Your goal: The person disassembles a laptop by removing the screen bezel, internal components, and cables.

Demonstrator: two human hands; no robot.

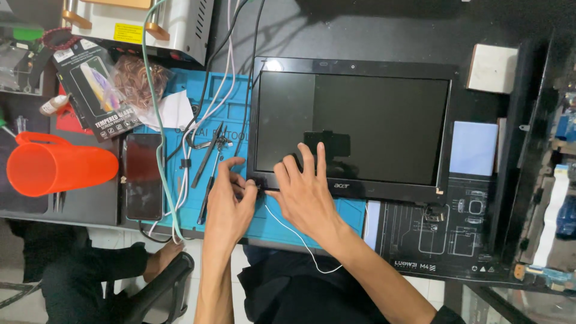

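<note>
A black laptop screen panel (354, 123) lies flat on a blue work mat (204, 108). My left hand (228, 204) pinches at the panel's lower left corner, thumb and fingers closed on the bezel edge there. My right hand (306, 192) rests on the bottom bezel beside it, fingers spread onto the dark glass. A thin white wire (300, 240) runs from that corner down toward my lap. Tweezers and a slim tool (207, 159) lie on the mat just left of my left hand.
An orange plastic jug (57, 168) lies at the left, beside a dark phone (143, 174). A screen-protector package (96, 90), cables (157, 120) and a white machine (144, 24) sit at the back left. A black diagram mat (438, 222) and laptop parts (552, 180) are to the right.
</note>
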